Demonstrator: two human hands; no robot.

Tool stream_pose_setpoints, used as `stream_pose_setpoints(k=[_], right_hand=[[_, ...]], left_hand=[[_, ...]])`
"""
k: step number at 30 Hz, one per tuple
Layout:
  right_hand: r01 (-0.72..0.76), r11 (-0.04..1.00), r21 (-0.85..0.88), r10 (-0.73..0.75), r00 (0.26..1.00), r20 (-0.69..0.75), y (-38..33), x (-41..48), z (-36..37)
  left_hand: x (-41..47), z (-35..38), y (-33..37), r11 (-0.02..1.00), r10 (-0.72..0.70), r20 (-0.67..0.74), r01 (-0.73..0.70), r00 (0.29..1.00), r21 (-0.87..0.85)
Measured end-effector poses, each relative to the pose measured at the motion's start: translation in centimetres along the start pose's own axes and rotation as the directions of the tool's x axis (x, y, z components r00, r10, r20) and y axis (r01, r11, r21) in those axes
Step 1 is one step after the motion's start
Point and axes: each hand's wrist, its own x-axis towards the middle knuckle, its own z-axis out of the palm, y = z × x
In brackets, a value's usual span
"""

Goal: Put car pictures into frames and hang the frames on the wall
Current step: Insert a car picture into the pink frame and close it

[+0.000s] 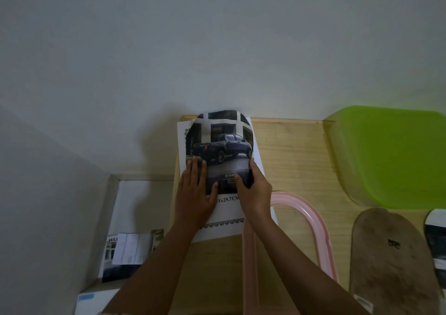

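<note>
A car picture (220,143) cut to an arched shape shows a dark blue pickup truck. It lies on a white insert sheet (226,228) printed "21x29.7CM", on a wooden table (289,150) against the wall. My left hand (195,189) presses flat on the picture's lower left, fingers apart. My right hand (253,184) grips the picture's lower right edge with thumb on top. A pink arched frame (311,218) lies just right of my right forearm. A brown arched backing board (391,259) lies further right.
A green arched plastic piece (395,155) lies at the table's back right. Another car picture (436,240) shows at the right edge. Left of the table, an open box (135,218) holds more car prints and folded paper. The white wall (217,49) rises behind.
</note>
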Motion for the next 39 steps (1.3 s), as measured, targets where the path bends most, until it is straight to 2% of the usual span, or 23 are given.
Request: stream_pose_setpoints(k=[5,7,9,13,17,20,21,23,25,27,30,35,39], right_hand=[[-0.025,1.0,0.005,0.025,1.0,0.004,0.1,0.6,-0.5],[-0.16,0.968,0.193,0.153,0.987,0.051,-0.3,1.4,-1.6],[-0.288,0.891,0.351,0.256,0.957,0.135,0.1,2.4,-2.6],[-0.296,0.885,0.359,0.222,0.946,0.235,-0.3,3.3,-3.5],[-0.193,0.878,0.438,0.073,0.958,0.276,-1.9,2.4,-5.2],[-0.107,0.861,0.496,-0.048,0.956,0.289,-3.2,1.0,-7.1],[-0.091,0.853,0.514,-0.074,0.953,0.293,-3.5,0.6,-7.7],[-0.076,0.831,0.552,-0.124,0.941,0.316,-4.0,-0.3,-9.2],[-0.07,0.827,0.558,-0.15,0.929,0.339,-4.0,-1.2,-10.7],[-0.041,0.839,0.542,-0.174,0.924,0.34,-3.9,-2.1,-12.4],[0.007,0.853,0.522,-0.221,0.911,0.349,-3.9,-3.8,-15.3],[0.111,0.894,0.435,-0.275,0.901,0.336,-2.0,-6.4,-20.0],[0.128,0.904,0.407,-0.246,0.936,0.253,0.0,-8.5,-23.0]], left_hand=[[0.0,0.0,0.0,1.0,0.003,0.016,-0.002,1.0,-0.016],[0.0,-0.1,0.0,1.0,0.008,0.021,-0.008,1.0,-0.027],[0.1,-0.3,0.0,0.998,0.017,0.018,-0.016,1.0,-0.055],[0.4,-1.4,0.2,0.959,-0.053,0.031,0.059,0.998,-0.277],[0.6,-4.2,2.6,0.836,-0.181,-0.027,0.139,0.983,-0.53],[1.0,-6.8,5.7,0.805,-0.194,-0.023,0.146,0.981,-0.575],[1.1,-7.7,6.9,0.762,-0.168,-0.002,0.129,0.986,-0.635],[0.6,-10.1,10.0,0.588,-0.11,0.073,0.124,0.991,-0.8],[-0.2,-11.6,12.6,0.478,-0.06,0.137,0.149,0.989,-0.865],[-1.5,-12.3,14.9,0.463,-0.062,0.16,0.17,0.985,-0.87],[-3.7,-13.1,18.1,0.439,-0.053,0.096,0.11,0.994,-0.892],[-7.2,-12.7,22.0,0.291,-0.05,0.059,0.071,0.997,-0.954],[-9.9,-11.6,24.0,0.31,-0.058,0.036,0.052,0.998,-0.949]])
